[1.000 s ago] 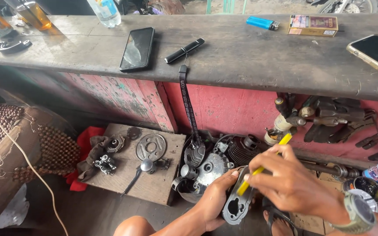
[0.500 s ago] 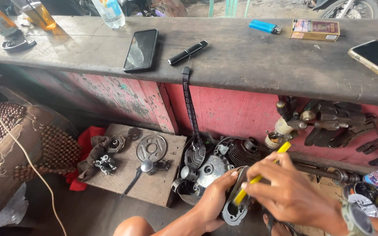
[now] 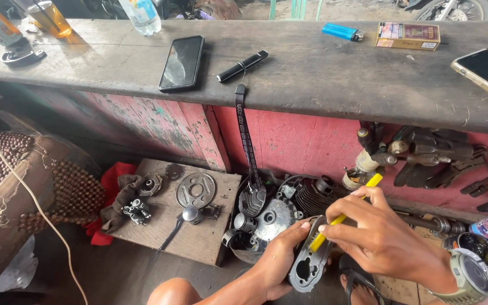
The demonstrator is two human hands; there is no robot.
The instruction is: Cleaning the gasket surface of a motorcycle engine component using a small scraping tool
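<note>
Grey metal fills the left hand (image 3: pixel 280 262): its fingers are curled around the edge of a flat engine cover (image 3: pixel 310 261), an oblong casting with round openings, held upright and tilted toward the camera low in the frame, just in front of the person's knee. The thumb lies along the cover's upper left rim and the forearm comes up from the bottom edge.

The right hand (image 3: pixel 382 240) is closed in a pinch on a yellow-handled tool (image 3: pixel 343 217); thumb and forefinger press together on the shaft, the other fingers are bent over it, and the handle end sticks up past the knuckles toward the upper right. The tool's lower end rests against the top of the cover. A watch (image 3: pixel 470 277) sits on that wrist, and the arm enters from the lower right corner.

Behind the hands a heap of engine parts (image 3: pixel 278 206) lies on the floor against the red front of the desk (image 3: pixel 312 73). A wooden board (image 3: pixel 182 212) to the left carries a round disc and small parts, with a red cloth (image 3: pixel 111 186) beside it. On the desk top lie a dark phone (image 3: pixel 182 62), a black pen-like stick (image 3: pixel 243 66) with a strap hanging down, a blue lighter (image 3: pixel 343 32) and a small box (image 3: pixel 408 35).
</note>
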